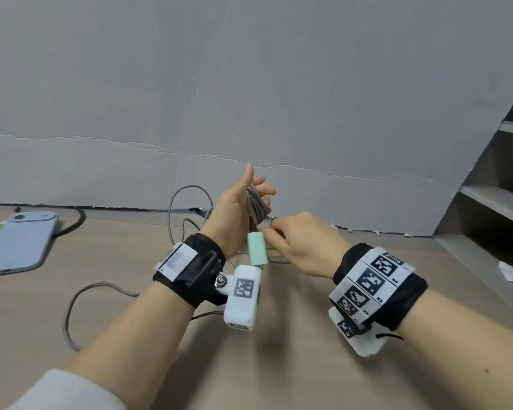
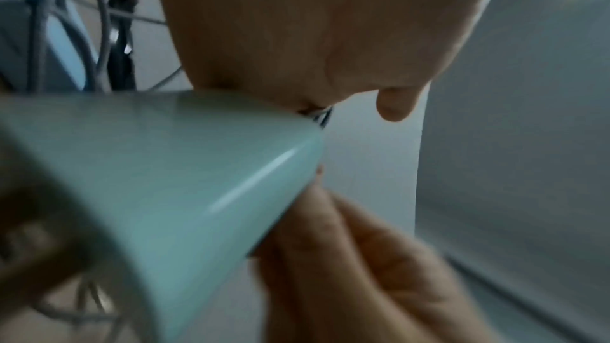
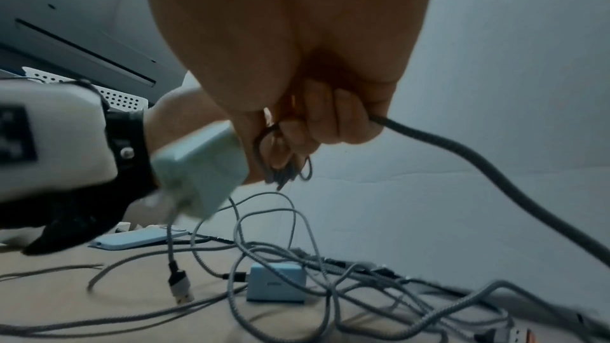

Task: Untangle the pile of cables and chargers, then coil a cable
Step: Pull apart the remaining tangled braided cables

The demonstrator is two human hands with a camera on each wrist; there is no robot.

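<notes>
Head view has the left hand (image 1: 234, 214) raised just above the desk (image 1: 293, 365), thumb up and fingers curled round a bundle of grey braided cable (image 1: 256, 207) already wound into loops, with a mint-green charger (image 1: 257, 248) hanging below that hand at the cable's end. Just beside the charger, the right hand (image 1: 296, 247) has its fingers closed round the free run of the same cable, which the right wrist view shows trailing down from the fist toward the pile of cables (image 3: 330, 283) lying under the charger. A second, pale blue charger (image 3: 275, 286) sits in that pile on the desk. The main risk, as I judge it, is that the trailing run is crossed under other strands, so pulling more of it in would drag the pile along or tighten a knot. The hanging charger could also swing and tug loops out of the left hand if its hold loosens. A phone (image 1: 18, 242) lies well left of the charger, near another loose cable.
</notes>
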